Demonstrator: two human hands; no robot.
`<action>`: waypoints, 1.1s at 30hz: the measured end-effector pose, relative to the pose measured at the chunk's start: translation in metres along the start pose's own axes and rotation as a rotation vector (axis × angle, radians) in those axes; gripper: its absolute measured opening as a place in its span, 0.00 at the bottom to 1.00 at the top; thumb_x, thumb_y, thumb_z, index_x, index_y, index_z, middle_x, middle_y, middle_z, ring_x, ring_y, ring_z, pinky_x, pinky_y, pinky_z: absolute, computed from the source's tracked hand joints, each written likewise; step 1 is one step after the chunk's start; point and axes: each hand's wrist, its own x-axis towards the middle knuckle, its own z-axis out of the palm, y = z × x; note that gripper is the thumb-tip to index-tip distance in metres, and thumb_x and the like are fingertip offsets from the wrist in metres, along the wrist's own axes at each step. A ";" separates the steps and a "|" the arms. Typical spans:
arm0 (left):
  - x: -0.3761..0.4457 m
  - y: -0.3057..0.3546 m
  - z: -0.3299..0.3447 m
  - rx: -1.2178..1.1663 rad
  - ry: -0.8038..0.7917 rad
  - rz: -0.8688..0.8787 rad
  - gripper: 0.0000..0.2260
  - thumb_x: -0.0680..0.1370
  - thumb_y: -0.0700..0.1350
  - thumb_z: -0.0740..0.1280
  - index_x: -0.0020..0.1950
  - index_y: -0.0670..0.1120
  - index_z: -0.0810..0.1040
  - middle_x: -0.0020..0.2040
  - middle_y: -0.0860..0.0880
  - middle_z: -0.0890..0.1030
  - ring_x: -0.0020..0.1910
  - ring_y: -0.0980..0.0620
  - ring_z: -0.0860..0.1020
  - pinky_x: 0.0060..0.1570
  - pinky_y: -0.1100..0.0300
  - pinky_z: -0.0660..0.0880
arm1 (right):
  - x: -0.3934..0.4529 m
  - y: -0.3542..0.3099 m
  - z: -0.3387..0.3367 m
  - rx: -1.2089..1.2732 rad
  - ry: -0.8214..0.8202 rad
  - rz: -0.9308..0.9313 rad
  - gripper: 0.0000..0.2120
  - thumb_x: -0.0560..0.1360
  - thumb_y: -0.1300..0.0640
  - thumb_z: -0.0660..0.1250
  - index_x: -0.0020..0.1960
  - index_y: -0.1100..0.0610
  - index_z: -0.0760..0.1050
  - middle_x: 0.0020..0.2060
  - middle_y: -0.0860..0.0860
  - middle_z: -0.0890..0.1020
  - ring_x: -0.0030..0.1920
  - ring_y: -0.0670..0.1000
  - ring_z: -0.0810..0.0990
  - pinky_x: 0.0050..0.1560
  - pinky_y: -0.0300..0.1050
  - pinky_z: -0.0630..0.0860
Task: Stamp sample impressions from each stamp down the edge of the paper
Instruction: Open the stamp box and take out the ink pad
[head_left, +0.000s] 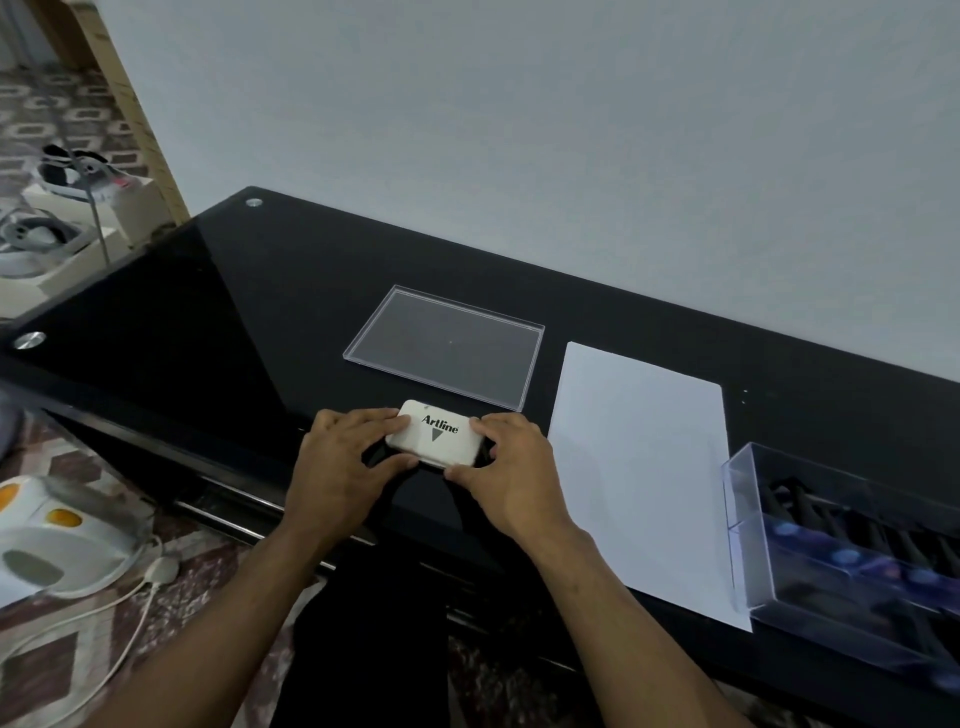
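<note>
A white Artline ink pad case (435, 434) lies on the black glass table (234, 312) near its front edge. My left hand (345, 457) grips the case's left end, thumb under the front edge. My right hand (511, 462) grips its right end the same way. The lid looks slightly raised at the front. A blank white sheet of paper (644, 478) lies to the right of my hands. At the far right a clear plastic box (841, 556) holds several dark-handled stamps.
A clear flat plastic lid (447, 345) lies behind the ink pad. A grey wall runs behind the table. On the floor to the left sit a white appliance (62, 540) with its cord, and shoes further back.
</note>
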 end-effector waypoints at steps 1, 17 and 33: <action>0.000 -0.001 0.000 -0.007 0.001 0.000 0.22 0.70 0.56 0.77 0.63 0.58 0.82 0.62 0.63 0.79 0.56 0.58 0.68 0.59 0.52 0.72 | 0.000 0.000 -0.001 0.006 -0.002 0.001 0.32 0.65 0.50 0.80 0.67 0.54 0.76 0.61 0.45 0.76 0.59 0.47 0.73 0.62 0.44 0.74; -0.005 -0.002 -0.003 -0.173 0.001 -0.103 0.39 0.68 0.49 0.81 0.77 0.56 0.68 0.51 0.62 0.79 0.53 0.65 0.71 0.52 0.65 0.68 | 0.015 -0.001 -0.027 0.184 -0.046 0.062 0.20 0.75 0.34 0.64 0.45 0.50 0.80 0.38 0.43 0.82 0.39 0.42 0.81 0.39 0.37 0.76; -0.005 -0.005 -0.004 -0.067 0.025 -0.022 0.30 0.69 0.51 0.80 0.69 0.48 0.78 0.52 0.57 0.79 0.52 0.55 0.73 0.51 0.68 0.68 | 0.043 -0.005 -0.002 0.257 0.239 0.234 0.11 0.78 0.58 0.68 0.37 0.51 0.78 0.34 0.49 0.82 0.37 0.49 0.82 0.38 0.53 0.83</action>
